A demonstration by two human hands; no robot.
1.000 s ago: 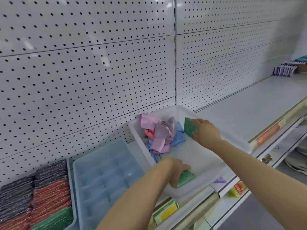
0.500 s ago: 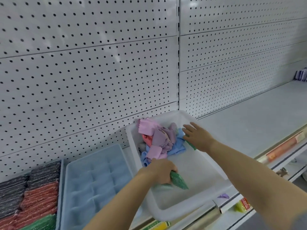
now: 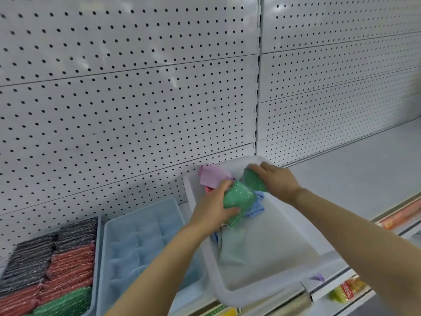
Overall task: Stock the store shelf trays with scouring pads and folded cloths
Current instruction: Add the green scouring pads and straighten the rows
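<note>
Since half a second ago I've lifted both green scouring pads up over the cloth pile in the white bin (image 3: pixel 293 226). Far left of the bin, one tray (image 3: pixel 96 247) already holds rows of pads (image 3: pixel 57 265); the blue divided tray (image 3: pixel 141 242) beside the bin looks unfilled. My left hand (image 3: pixel 214 208) grips one green pad (image 3: pixel 238 201), my right hand (image 3: pixel 276 179) another (image 3: pixel 252 180); the crumpled cloths (image 3: pixel 211 175) remain unfolded.

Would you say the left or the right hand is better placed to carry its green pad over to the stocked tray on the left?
Probably the left hand. It grips a green scouring pad and is nearer the stocked tray with the green row. The right hand, holding another green pad, would have to cross over.
</note>
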